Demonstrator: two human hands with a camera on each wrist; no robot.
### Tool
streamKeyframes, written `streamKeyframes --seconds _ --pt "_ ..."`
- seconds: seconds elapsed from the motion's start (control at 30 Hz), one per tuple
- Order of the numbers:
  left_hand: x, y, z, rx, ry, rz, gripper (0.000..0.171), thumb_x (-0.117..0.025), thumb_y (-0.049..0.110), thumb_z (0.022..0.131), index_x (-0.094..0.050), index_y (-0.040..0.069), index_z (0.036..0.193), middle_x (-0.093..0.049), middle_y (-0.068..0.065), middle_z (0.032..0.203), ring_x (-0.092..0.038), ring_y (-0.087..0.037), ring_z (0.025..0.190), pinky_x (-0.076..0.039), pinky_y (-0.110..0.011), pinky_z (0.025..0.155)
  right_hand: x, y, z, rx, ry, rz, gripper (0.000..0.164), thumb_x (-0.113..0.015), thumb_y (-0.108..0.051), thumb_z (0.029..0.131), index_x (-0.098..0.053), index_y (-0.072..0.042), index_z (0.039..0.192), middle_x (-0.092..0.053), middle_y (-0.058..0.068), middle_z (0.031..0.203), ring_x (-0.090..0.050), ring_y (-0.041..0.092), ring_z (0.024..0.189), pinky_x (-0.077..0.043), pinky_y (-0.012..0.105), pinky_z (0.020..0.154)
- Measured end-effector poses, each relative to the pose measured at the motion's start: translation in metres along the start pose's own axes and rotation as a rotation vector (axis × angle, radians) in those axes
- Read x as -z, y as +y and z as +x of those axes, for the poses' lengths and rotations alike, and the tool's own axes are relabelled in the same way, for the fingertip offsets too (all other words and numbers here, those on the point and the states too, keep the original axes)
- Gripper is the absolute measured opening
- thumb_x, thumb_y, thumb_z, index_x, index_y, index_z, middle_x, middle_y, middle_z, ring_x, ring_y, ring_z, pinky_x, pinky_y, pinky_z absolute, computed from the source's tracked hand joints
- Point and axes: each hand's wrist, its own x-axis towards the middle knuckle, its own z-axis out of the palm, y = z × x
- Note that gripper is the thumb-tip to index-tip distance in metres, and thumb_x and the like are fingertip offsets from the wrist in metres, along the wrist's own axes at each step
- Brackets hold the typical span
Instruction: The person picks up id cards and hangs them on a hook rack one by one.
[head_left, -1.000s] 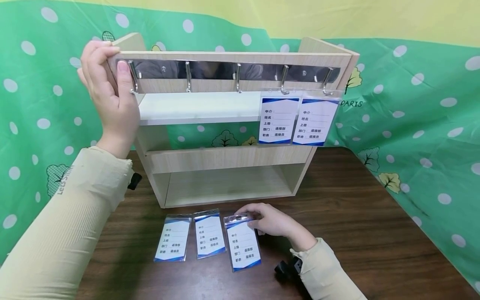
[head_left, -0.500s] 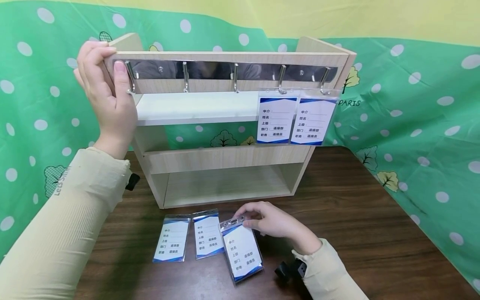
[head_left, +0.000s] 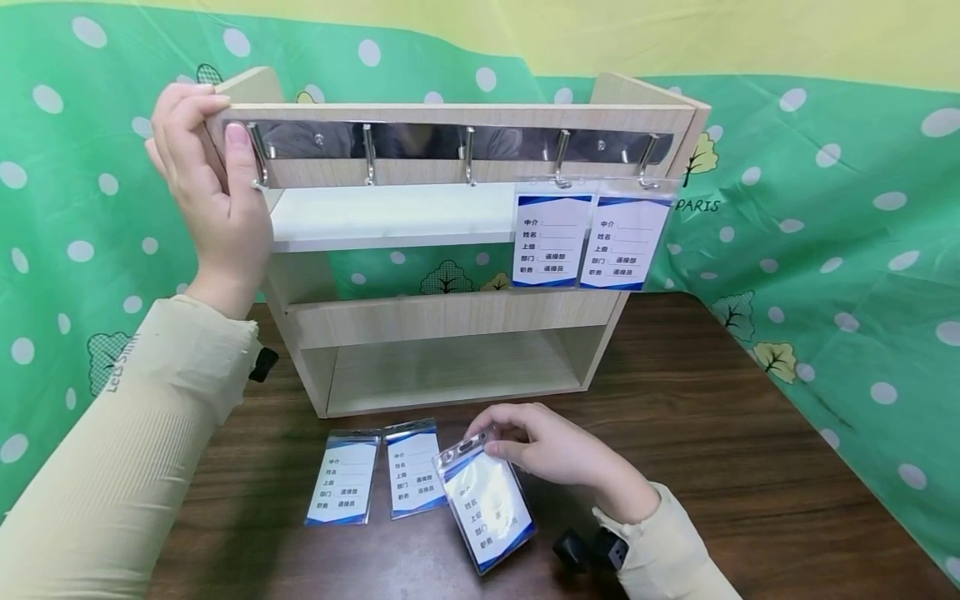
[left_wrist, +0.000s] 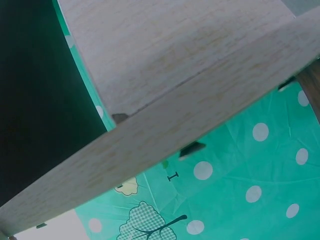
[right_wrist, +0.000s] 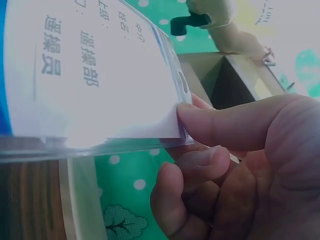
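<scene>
My right hand (head_left: 536,446) pinches a badge in a clear plastic holder (head_left: 487,504) by its slotted top corner, thumb on the front face. In the right wrist view the badge (right_wrist: 100,75) is tilted and its printed face catches glare. Two more badges lie flat on the table to its left, a far-left badge (head_left: 342,483) and a middle badge (head_left: 415,471). My left hand (head_left: 217,183) grips the upper left corner of a wooden shelf (head_left: 450,321), thumb on the front, fingers around the side. A metal hook rail (head_left: 420,140) runs across the shelf's top board.
Two badges hang from the rail's right hooks, a left hanging badge (head_left: 551,242) and a right hanging badge (head_left: 626,242). The shelf stands on a dark wooden table (head_left: 720,433). Behind it hangs a green dotted cloth (head_left: 825,208).
The right badge's lower end has come up off the table, toward the camera, and the badge has tilted in my right hand's pinch. My left hand keeps its grip on the shelf.
</scene>
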Motion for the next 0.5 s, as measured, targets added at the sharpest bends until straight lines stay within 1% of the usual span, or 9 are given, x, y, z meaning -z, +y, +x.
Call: streamKeyframes --seconds 0.13,0.3,0.5 --pt "0.0 0.001 0.0 -0.001 0.005 -0.003 0.024 -0.046 0.018 0.094 -0.058 0.011 0.113 -0.05 0.009 0.122 -0.042 -0.005 0.126 -0.017 -0.026 0.113 0.001 -0.005 -0.003 0.017 -0.003 0.037 0.021 -0.055 -0.009 0.099 -0.067 -0.012 0.116 -0.063 0.005 0.096 -0.055 0.017 0.076 -0.046 0.024 0.064" --pt "0.0 0.003 0.0 -0.003 0.015 -0.008 0.022 -0.046 0.016 0.094 -0.058 0.011 0.112 -0.05 0.009 0.122 -0.043 -0.005 0.125 -0.018 -0.026 0.112 0.002 -0.011 -0.007 0.036 0.02 0.063 0.022 -0.056 -0.011 0.099 -0.067 -0.012 0.118 -0.061 0.006 0.091 -0.055 0.02 0.073 -0.045 0.024 0.062" --pt "-0.001 0.003 0.0 -0.003 0.013 -0.009 0.022 -0.046 0.016 0.094 -0.058 0.011 0.112 -0.05 0.009 0.122 -0.042 -0.005 0.125 -0.017 -0.026 0.113 0.004 -0.017 -0.012 0.046 0.069 0.055 0.022 -0.057 -0.013 0.099 -0.067 -0.013 0.118 -0.061 0.006 0.091 -0.055 0.015 0.073 -0.045 0.024 0.063"
